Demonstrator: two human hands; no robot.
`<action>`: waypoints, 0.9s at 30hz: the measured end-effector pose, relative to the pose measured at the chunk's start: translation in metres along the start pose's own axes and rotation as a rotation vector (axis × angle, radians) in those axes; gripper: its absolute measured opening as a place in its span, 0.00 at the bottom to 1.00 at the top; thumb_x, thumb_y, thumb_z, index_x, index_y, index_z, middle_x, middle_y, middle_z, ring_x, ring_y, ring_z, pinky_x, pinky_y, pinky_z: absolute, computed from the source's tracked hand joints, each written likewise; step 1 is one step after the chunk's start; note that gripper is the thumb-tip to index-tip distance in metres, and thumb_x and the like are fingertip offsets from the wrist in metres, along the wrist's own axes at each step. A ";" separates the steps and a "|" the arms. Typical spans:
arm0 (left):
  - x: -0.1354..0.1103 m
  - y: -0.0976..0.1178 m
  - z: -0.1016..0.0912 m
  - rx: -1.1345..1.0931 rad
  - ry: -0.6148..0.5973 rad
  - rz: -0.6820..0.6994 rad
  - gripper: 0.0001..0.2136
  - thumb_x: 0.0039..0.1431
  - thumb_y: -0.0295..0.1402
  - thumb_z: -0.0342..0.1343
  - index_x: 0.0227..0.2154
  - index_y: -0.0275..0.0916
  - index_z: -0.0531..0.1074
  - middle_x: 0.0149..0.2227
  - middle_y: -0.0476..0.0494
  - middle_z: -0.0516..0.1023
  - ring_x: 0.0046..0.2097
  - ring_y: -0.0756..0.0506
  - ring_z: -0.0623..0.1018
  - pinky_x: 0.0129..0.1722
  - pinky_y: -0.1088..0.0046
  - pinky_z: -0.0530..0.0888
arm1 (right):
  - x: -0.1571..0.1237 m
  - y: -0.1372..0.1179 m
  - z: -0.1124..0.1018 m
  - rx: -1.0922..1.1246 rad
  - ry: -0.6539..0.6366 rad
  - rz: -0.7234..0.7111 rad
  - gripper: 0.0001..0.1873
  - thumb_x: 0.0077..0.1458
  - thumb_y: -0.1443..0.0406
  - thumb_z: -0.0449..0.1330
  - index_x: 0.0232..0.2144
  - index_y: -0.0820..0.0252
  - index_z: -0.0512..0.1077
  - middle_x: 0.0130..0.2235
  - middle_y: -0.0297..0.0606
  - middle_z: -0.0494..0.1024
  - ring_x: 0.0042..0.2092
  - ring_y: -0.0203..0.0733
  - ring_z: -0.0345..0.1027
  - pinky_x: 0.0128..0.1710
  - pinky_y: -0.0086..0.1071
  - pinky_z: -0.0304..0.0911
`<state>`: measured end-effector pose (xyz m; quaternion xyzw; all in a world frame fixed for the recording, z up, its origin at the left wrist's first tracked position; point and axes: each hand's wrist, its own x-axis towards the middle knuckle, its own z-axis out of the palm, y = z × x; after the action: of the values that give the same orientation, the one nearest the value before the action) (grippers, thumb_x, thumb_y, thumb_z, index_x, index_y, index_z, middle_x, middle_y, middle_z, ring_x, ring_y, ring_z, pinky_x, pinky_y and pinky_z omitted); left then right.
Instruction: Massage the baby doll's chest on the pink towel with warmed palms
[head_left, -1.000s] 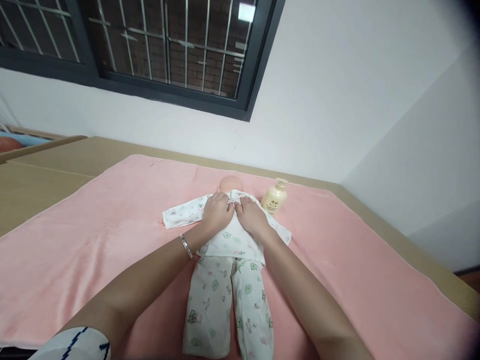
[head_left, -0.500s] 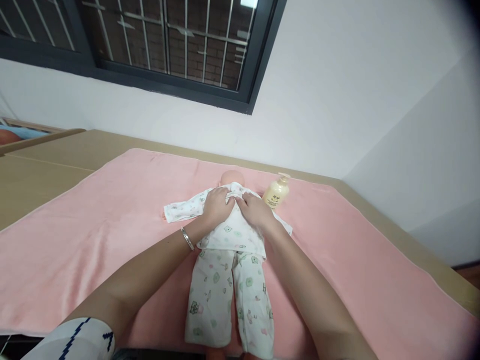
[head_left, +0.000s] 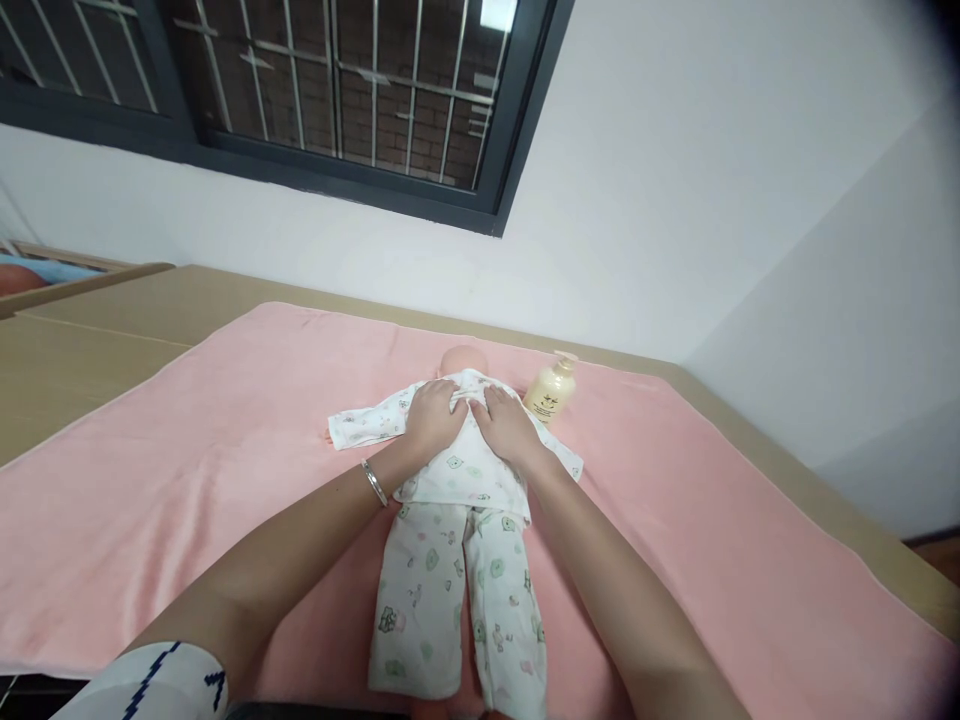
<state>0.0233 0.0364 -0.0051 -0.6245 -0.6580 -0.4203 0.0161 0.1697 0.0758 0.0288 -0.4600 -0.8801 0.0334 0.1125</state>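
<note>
— Where is the doll (head_left: 463,358)?
— Centre frame, flat on the pink blanket (head_left: 225,450), so its shirt (head_left: 465,475) lies spread.
— And the hands?
— The left hand (head_left: 435,418) bunches the collar in curled fingers. The right hand (head_left: 506,428) lies flat, fingers together, pinning the chest.

left hand (head_left: 433,425): silver bangle (head_left: 373,483) at wrist | sleeve (head_left: 161,685): white, navy lines | forearms (head_left: 300,560) bare

Cream pump bottle (head_left: 551,388) upright on pink blanket (head_left: 187,470) over tan worktop (head_left: 90,340); barred window (head_left: 337,90) above.
</note>
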 end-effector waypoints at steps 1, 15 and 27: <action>0.000 0.000 0.000 0.001 0.000 0.002 0.13 0.62 0.32 0.50 0.45 0.36 0.76 0.48 0.38 0.80 0.54 0.40 0.76 0.58 0.60 0.70 | 0.000 0.000 0.000 -0.002 0.002 0.000 0.30 0.71 0.55 0.39 0.61 0.73 0.61 0.66 0.56 0.60 0.68 0.54 0.49 0.66 0.45 0.43; 0.001 0.003 -0.001 0.128 -0.034 0.102 0.14 0.61 0.28 0.47 0.45 0.36 0.74 0.50 0.37 0.79 0.54 0.40 0.75 0.58 0.59 0.69 | -0.018 -0.028 -0.030 -0.089 -0.019 0.035 0.21 0.69 0.59 0.42 0.45 0.64 0.72 0.48 0.51 0.78 0.50 0.52 0.71 0.45 0.37 0.60; -0.005 0.009 -0.005 0.128 0.008 0.163 0.09 0.61 0.28 0.48 0.33 0.39 0.74 0.38 0.40 0.80 0.45 0.41 0.77 0.49 0.62 0.72 | -0.004 -0.012 -0.022 0.005 -0.004 0.007 0.21 0.70 0.58 0.42 0.49 0.64 0.69 0.55 0.49 0.73 0.55 0.48 0.66 0.49 0.35 0.58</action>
<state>0.0296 0.0284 0.0005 -0.6718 -0.6307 -0.3773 0.0927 0.1676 0.0649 0.0512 -0.4628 -0.8786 0.0368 0.1115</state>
